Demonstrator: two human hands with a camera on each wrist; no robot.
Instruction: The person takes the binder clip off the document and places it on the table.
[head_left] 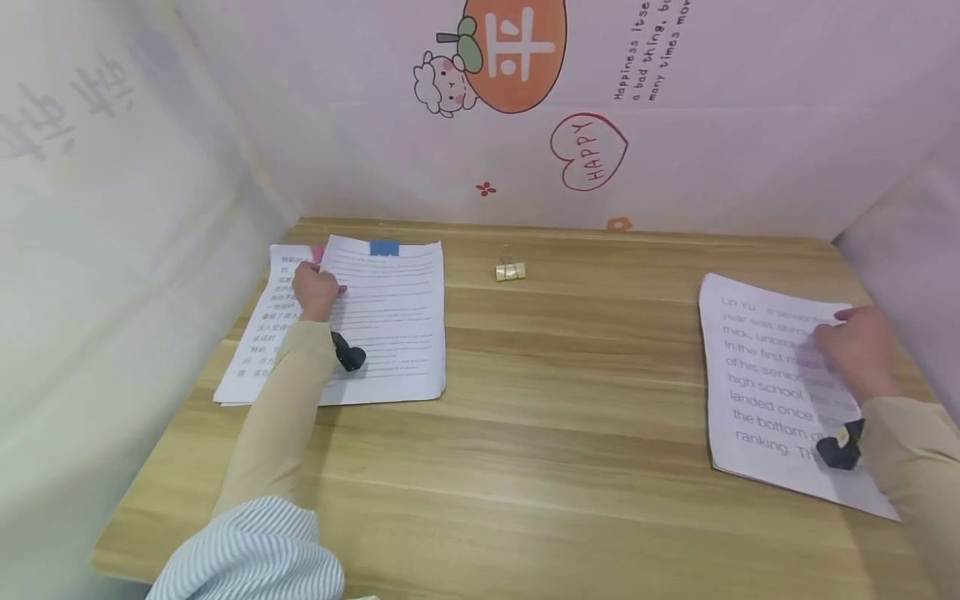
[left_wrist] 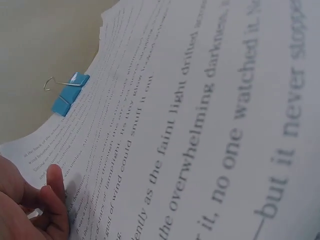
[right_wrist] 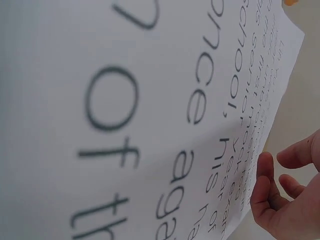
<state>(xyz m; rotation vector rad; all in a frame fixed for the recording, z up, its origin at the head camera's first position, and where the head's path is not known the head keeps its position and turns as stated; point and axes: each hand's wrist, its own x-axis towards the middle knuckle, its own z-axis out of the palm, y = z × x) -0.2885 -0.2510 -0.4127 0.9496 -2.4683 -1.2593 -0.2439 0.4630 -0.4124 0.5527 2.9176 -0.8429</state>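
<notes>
One blue-clipped stack (head_left: pixel 401 333), frame left, at left hand (head_left: pixel 316 289), grip unclear; "Lin Yu" stack (head_left: pixel 757 367), right, at right hand (head_left: pixel 858 354), thumb parted.

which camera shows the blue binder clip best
The left wrist view: the blue binder clip appears larger, its wire handle plain. The head view shows it small on the printed pages' top edge; the right wrist view lacks it.

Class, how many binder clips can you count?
3: blue clip on the overlapping stack; pink clip, partly covered, on the leftmost stack; gold clip loose on the table. Others may be hidden.
</notes>
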